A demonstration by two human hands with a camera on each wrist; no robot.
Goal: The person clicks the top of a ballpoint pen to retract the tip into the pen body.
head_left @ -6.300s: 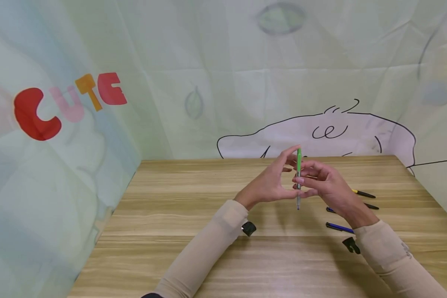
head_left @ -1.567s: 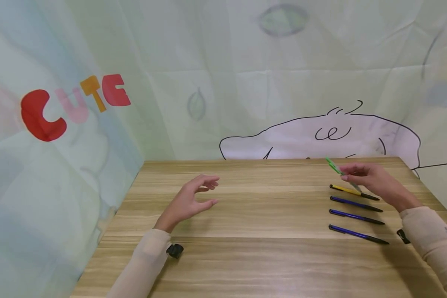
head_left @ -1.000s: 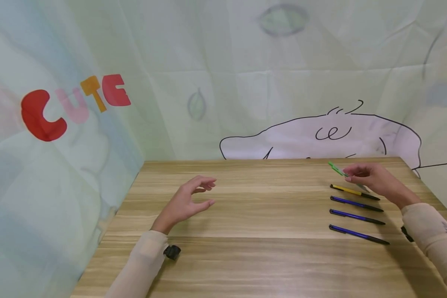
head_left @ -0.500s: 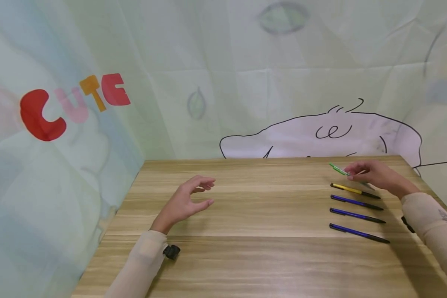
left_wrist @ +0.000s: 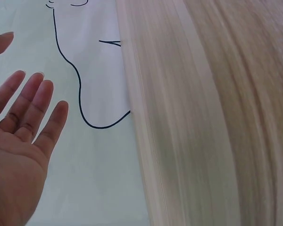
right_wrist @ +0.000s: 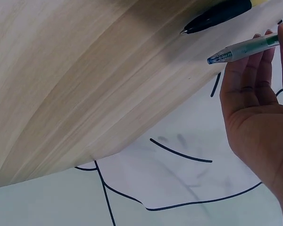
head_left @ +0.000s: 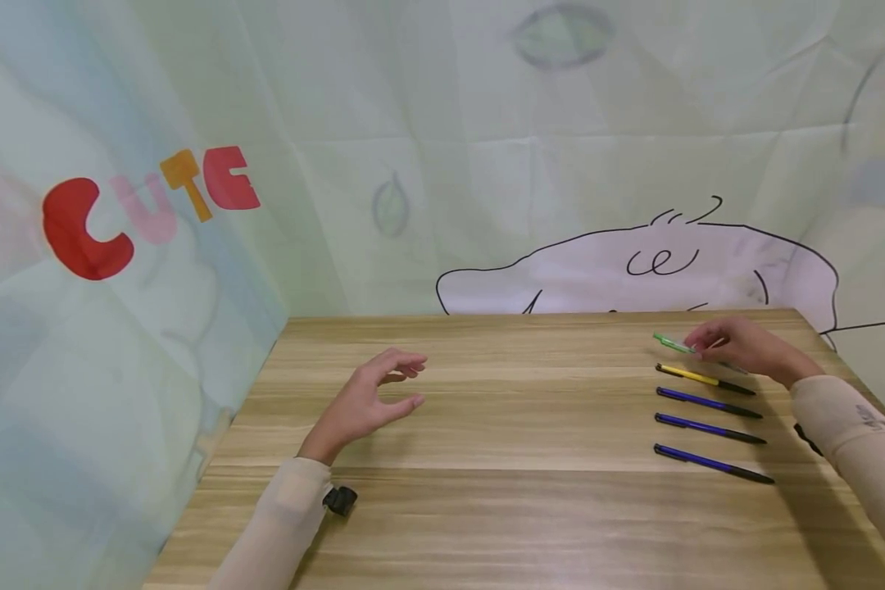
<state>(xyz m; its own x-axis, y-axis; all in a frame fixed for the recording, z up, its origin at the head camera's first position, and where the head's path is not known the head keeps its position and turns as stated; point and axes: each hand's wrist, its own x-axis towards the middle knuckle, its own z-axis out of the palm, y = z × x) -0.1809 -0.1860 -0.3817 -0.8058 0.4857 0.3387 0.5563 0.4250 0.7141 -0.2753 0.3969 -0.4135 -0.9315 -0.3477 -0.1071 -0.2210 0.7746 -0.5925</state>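
My right hand (head_left: 745, 348) pinches a green ballpoint pen (head_left: 673, 342) between thumb and fingers, at the far right of the table. The pen lies nearly level, behind a yellow-and-black pen (head_left: 689, 375) and roughly in line with it. Its clear barrel and blue tip (right_wrist: 247, 48) show in the right wrist view, beyond the fingers. Nearer the front are three blue pens with black grips, a back one (head_left: 708, 402), a middle one (head_left: 710, 428) and a front one (head_left: 711, 464). My left hand (head_left: 365, 401) hovers over the left half, fingers relaxed and apart, holding nothing.
The wood-grain table (head_left: 531, 524) reaches back to a pale printed cloth (head_left: 383, 98). Another cloth side with coloured letters (head_left: 81, 229) borders the left. A black clip (head_left: 341, 499) hangs at the left wrist.
Earlier both hands held the green pen upright mid-table. The left hand let go and moved left; the right hand carried the pen right, then lowered it flatter behind the yellow one.
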